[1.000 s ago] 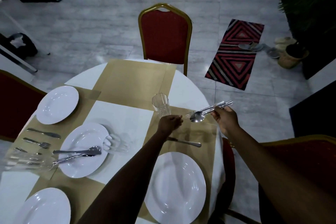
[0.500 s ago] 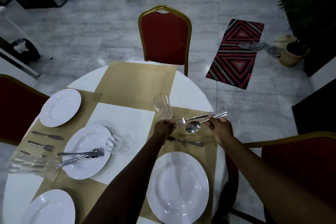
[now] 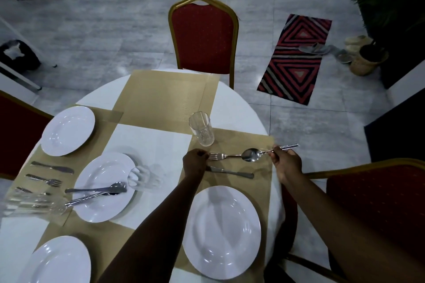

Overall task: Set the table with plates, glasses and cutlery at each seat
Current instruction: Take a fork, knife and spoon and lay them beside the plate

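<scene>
Head view, looking down on my round white tabletop [image 3: 239, 108]; my right hand [image 3: 286, 164] pinches the handle of a polished steel spoon [image 3: 251, 154], and a second steel handle looks to lie alongside it in the same grip, likely that of the silver fork [image 3: 217, 156]; fork tines point toward my left hand [image 3: 195, 163], whose fingers are curled at the tines, though I cannot tell whether they pinch or only touch.

Steel table knife [image 3: 230, 172] lies flat on the woven gold placemat [image 3: 259, 181] just below the fork; large white oval plate [image 3: 222, 232] sits nearer me on the same mat; clear ribbed drinking glass [image 3: 202, 128] stands upright just beyond my left hand.

Risks as I judge them: left knuckles are close to the glass, so a lift or sideways sweep could tip it; two handles in one pinch may slide apart, and the spoon could drop with a clatter or land skewed across the knife; the mat's far corner sits at the tabletop's rim, so cutlery set too far right may overhang and fall; fork and spoon set unevenly would not match the finished seat at left.
</scene>
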A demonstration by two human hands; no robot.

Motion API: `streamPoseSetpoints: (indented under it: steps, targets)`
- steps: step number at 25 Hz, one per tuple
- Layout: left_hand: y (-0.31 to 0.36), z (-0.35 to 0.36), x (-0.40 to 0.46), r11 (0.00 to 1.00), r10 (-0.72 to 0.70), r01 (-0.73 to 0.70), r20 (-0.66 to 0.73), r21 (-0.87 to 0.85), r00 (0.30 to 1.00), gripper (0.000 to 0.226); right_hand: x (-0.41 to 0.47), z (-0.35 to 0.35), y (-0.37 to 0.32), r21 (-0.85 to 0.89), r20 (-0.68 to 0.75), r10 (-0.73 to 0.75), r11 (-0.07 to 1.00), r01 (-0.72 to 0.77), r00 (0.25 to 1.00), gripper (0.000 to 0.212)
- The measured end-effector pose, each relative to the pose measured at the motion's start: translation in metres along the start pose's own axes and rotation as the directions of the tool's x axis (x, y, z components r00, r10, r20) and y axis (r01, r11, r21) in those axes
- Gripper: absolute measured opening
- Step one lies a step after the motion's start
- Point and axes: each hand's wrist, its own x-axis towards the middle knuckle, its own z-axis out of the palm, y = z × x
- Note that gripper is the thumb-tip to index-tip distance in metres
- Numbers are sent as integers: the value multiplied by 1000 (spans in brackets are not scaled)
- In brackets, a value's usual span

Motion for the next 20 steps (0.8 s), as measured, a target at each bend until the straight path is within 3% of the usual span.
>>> streamPoseSetpoints:
  steps: [2, 4, 6, 9, 14, 20]
  targets:
    - [12, 2, -12, 997, 65, -62, 52, -42, 997, 15, -3, 2, 0, 59, -6, 22, 998, -22, 1000, 13]
    - [28, 9, -26, 978, 93, -42, 250, -203, 964, 17, -8, 6, 1, 101, 1, 50, 994, -50, 999, 12]
    - [39, 17, -37, 967, 145, -63, 332, -246, 932, 18, -15, 12, 2, 119, 10, 78, 990, -79, 997, 11]
    - [47, 17, -46, 944, 181, -73, 322, -322, 929, 16, -27, 20, 0, 151, 43, 90, 984, -96, 995, 13]
    - [48, 12, -48, 918, 36, 70, 257, -390, 966, 17, -34, 24, 2, 110, 114, 114, 986, -126, 987, 9]
    - [39, -1, -35, 917, -80, 147, 191, -370, 978, 16, -20, 13, -2, 21, 33, 65, 998, -66, 997, 11]
